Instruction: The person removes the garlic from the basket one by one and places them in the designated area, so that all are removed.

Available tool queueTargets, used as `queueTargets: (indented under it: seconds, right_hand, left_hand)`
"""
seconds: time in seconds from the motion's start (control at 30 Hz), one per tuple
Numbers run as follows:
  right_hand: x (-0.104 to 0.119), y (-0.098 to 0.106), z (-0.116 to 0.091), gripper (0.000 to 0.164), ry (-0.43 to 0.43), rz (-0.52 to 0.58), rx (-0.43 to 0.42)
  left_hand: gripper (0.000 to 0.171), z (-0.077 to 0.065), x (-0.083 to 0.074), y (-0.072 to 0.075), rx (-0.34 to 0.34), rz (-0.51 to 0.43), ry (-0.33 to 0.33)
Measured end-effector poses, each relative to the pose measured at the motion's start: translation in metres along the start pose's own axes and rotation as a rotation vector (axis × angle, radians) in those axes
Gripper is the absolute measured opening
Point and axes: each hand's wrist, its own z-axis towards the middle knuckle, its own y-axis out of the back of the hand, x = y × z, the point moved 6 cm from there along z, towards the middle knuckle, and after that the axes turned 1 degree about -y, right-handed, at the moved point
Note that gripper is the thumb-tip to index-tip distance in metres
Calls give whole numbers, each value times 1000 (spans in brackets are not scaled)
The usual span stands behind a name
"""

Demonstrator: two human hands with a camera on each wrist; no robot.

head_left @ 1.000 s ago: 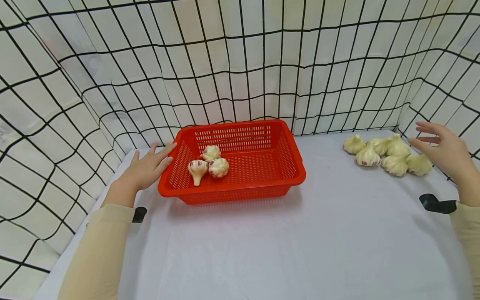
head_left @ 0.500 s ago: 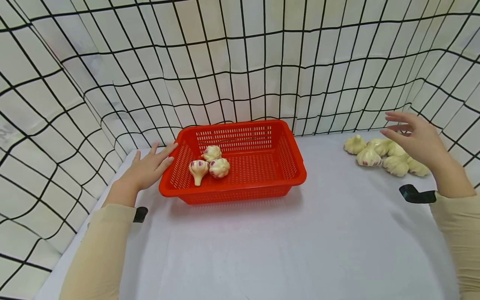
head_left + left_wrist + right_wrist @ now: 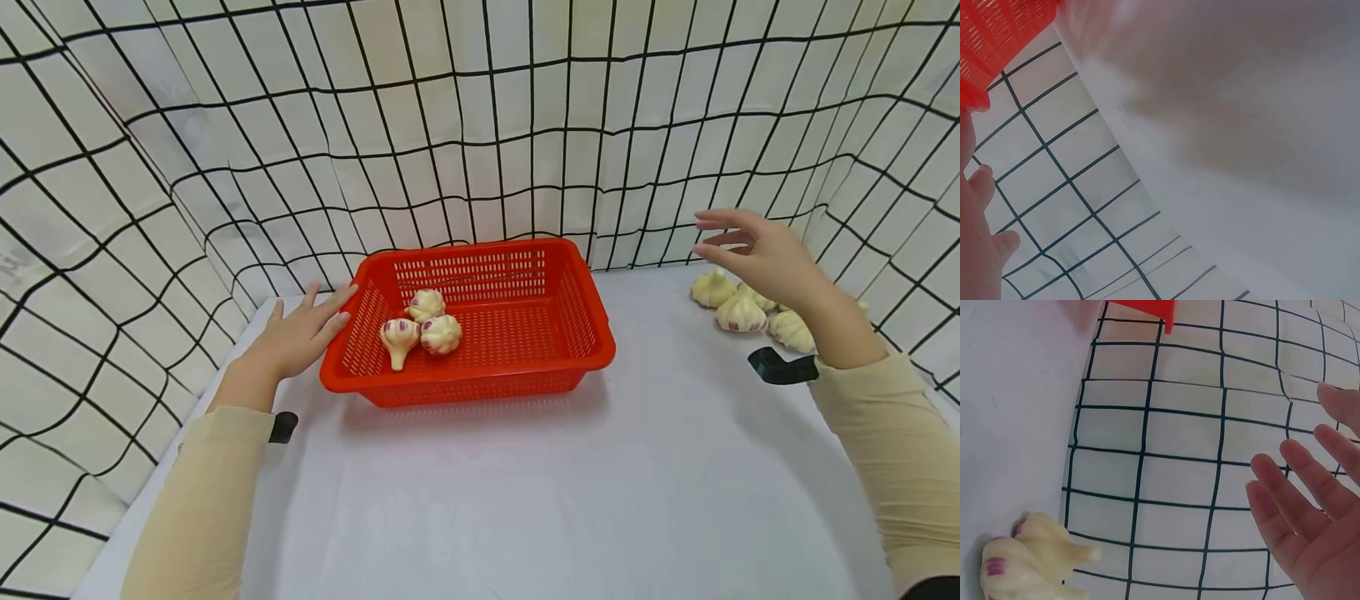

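Note:
A red plastic basket (image 3: 480, 377) stands on the white table, holding three garlic bulbs (image 3: 441, 334) at its left end. My left hand (image 3: 296, 337) rests its spread fingers on the basket's left rim; in the left wrist view part of that hand (image 3: 979, 206) shows beside the red basket wall (image 3: 1007, 37). Over the heap of garlic (image 3: 740, 312) on the right hovers my right hand (image 3: 772, 258), holding nothing, and it hides some bulbs. The right wrist view shows its fingers (image 3: 1279, 494) apart and loosely bent, with garlic bulbs (image 3: 1029, 559) lower left.
White walls covered by a black grid net (image 3: 495, 133) enclose the table (image 3: 517, 492) at the back and both sides. Each wrist carries a small black mount (image 3: 782, 367). The basket stands close to the back wall.
My right hand has moved left from the far right side of the garlic heap, over the bulbs toward the basket. The left hand stays on the basket rim.

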Motion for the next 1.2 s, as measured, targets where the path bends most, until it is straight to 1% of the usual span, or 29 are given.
queueTargets:
  seconds: [0.37, 0.53, 0.7, 0.97, 1.1, 1.2]
  right_hand:
    - [41, -28, 30, 48, 69, 35, 99]
    - [58, -46, 45, 43, 113, 62, 133]
    - [72, -67, 58, 39, 145, 58, 173]
    - [98, -90, 79, 35, 171, 49, 203]
    - [110, -105, 86, 37, 152, 83, 241]
    - [119, -118, 91, 38, 149, 68, 277]
  left_hand:
    - [67, -1, -1, 1, 2, 1, 3]
    - [67, -1, -1, 0, -3, -5, 5]
    - [68, -2, -1, 0, 2, -8, 8]
    - [68, -3, 1, 1, 8, 4, 10]
    - [68, -2, 0, 2, 8, 10, 6]
    - [68, -1, -1, 2, 8, 18, 4]
